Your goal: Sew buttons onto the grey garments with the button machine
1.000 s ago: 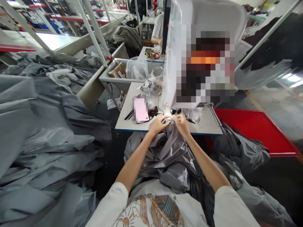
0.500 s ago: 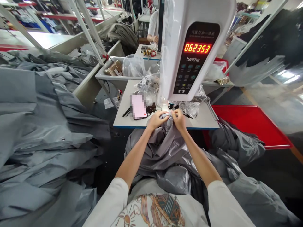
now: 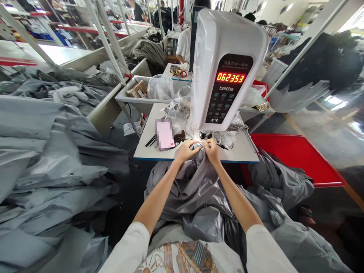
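While both bare arms of the person reach forward, the left hand (image 3: 185, 151) and the right hand (image 3: 212, 151) are close together at the front of a pale flat bench with blue edge (image 3: 145, 152). The fingers of each hand are pinching a gathered end of thin shiny grey cloth (image 3: 199, 189); what exactly lies between the fingertips is too small for me to tell. This cloth has its upper end at the bench, just in front of the lower tip of a bulky white machine (image 3: 227, 41), and the rest hangs in many folds between the forearms. On its black panel (image 3: 226, 96), red digits show 062353. To the left of the left hand lies a flat pink rectangle (image 3: 165, 134), like a phone, its borders blurred. Beyond the right hand, I see crumpled clear plastic bags (image 3: 228, 140) on the bench. A shallow red tray (image 3: 298, 157) is at the right. At the far left, a large heap of grey sheets (image 3: 51, 178) spreads in loose layers.
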Demonstrator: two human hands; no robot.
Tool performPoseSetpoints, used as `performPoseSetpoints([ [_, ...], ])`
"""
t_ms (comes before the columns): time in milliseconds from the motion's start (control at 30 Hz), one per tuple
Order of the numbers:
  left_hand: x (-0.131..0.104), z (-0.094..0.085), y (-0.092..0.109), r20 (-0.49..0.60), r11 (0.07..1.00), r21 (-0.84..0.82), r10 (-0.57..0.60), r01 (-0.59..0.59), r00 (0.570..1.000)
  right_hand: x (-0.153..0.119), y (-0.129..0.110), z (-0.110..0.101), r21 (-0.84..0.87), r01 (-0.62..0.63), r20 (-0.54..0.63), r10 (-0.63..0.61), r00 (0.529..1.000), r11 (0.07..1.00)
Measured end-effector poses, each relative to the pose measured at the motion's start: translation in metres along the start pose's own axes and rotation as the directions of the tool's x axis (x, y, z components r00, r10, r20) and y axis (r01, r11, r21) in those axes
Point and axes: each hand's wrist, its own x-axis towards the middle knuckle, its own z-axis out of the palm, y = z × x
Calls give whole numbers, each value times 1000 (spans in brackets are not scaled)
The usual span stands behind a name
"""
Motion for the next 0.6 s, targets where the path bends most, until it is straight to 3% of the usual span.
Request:
performPoseSetpoints([
  [600, -1, -4, 9, 24, 999, 41, -28, 27, 999, 0, 3, 1, 52, -14, 22, 13, 1000, 999],
])
